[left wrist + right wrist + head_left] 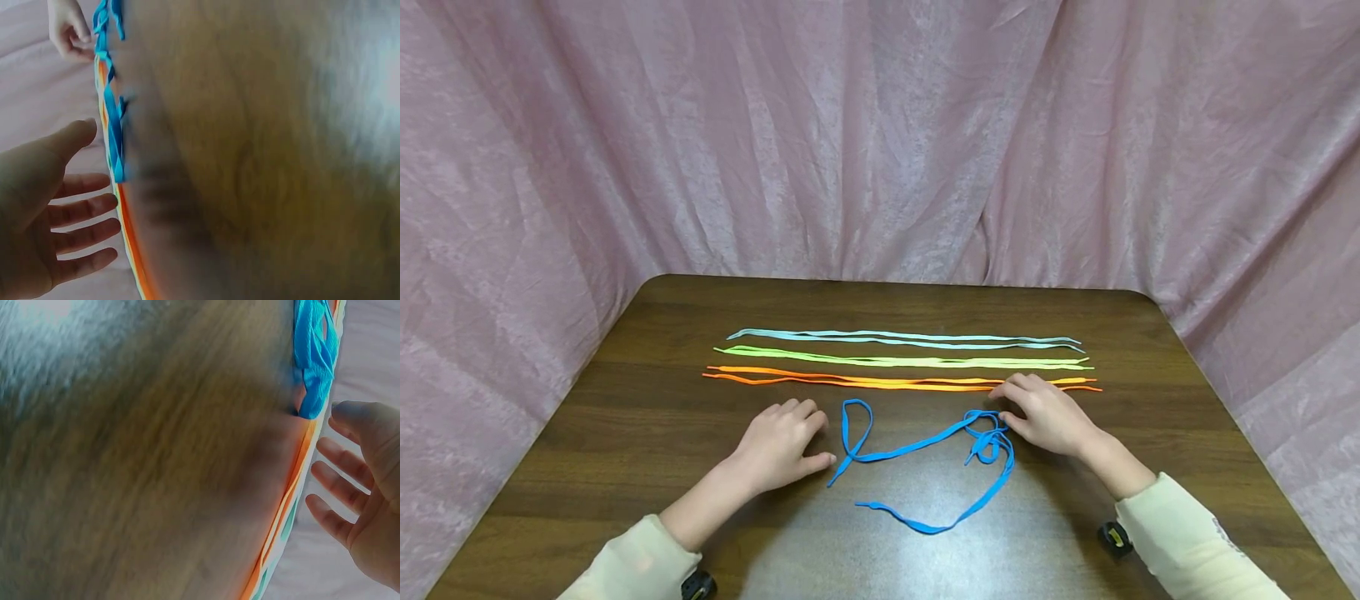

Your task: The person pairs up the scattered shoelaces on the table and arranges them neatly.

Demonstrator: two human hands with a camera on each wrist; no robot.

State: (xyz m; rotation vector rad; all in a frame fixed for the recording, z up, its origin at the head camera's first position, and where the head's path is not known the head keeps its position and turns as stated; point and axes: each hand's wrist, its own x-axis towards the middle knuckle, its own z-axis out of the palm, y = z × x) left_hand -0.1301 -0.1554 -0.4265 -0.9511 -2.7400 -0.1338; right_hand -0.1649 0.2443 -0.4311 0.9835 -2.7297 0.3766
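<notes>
A blue shoelace (917, 447) lies loosely on the table, with a loop at its left part and a tangled bunch (314, 356) at its right. My left hand (781, 446) is just left of that loop, fingers relaxed and spread, holding nothing; the left wrist view shows the same hand (56, 212) with its fingers apart. Beside the tangle is my right hand (1047, 414), its fingertips right at the blue lace and overlapping the orange laces (850, 382) in the head view. In the right wrist view, this hand (369, 487) has loosely bent fingers with nothing between them.
Behind the blue lace, yellow-green laces (895, 362) and pale blue laces (910, 339) lie stretched in rows parallel to the orange ones. The brown wooden table (625, 433) has rounded far corners. Pink curtains (880, 142) hang around its far side.
</notes>
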